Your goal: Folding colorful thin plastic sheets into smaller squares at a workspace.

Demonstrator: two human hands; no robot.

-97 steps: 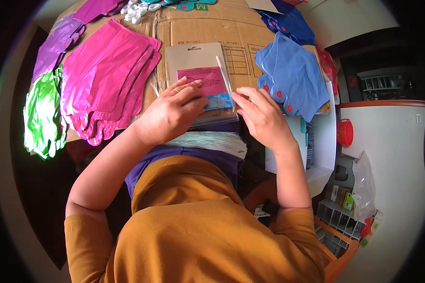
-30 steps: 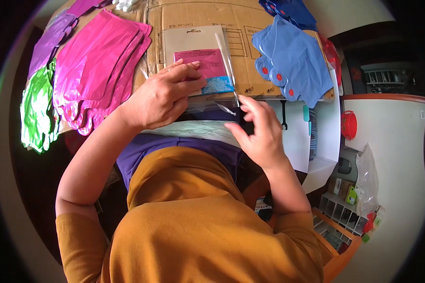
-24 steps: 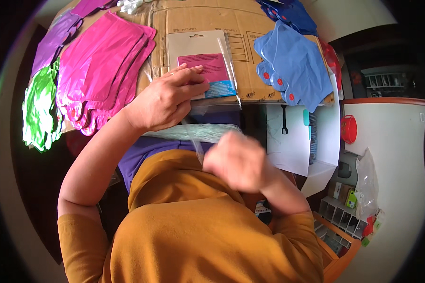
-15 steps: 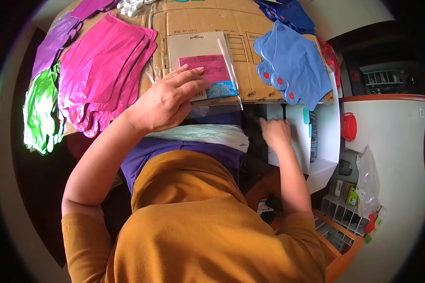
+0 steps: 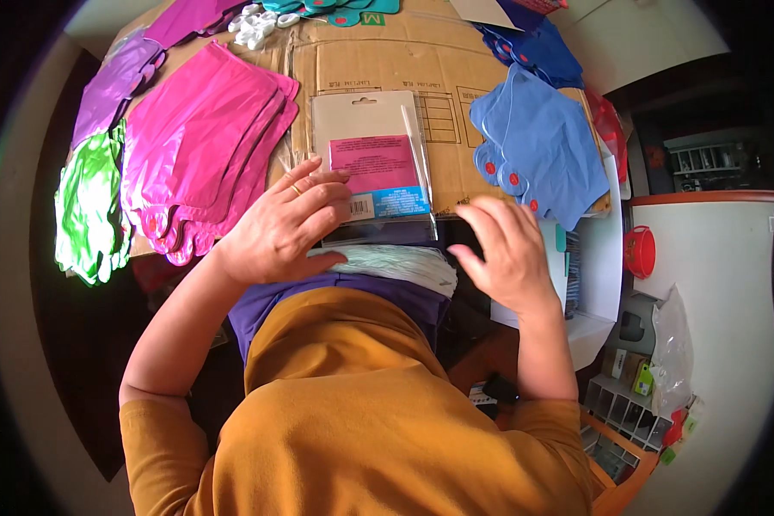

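Observation:
A clear plastic packet with a white hang card and a pink and blue label (image 5: 371,163) lies at the table's near edge, a thin white stick along its right side. My left hand (image 5: 288,225) is at its lower left corner, fingers stretched out and thumb apart; whether the fingertips touch the packet I cannot tell. To the right of the packet, my right hand (image 5: 512,258) hovers with thumb and fingers apart, nothing in it. A bundle of white strings (image 5: 400,265) lies across my lap, below the packet.
On the cardboard-covered table (image 5: 365,60) lie shiny pink foil pieces (image 5: 202,138), green foil pieces (image 5: 93,206), purple ones (image 5: 116,82) and light blue ones (image 5: 546,142). White ties (image 5: 254,27) sit at the back. An open white box (image 5: 598,267) stands below the right edge.
My right hand has come up from beside the white box toward the packet. My left hand has drawn back from the packet's label to its lower left corner. The view has shifted slightly.

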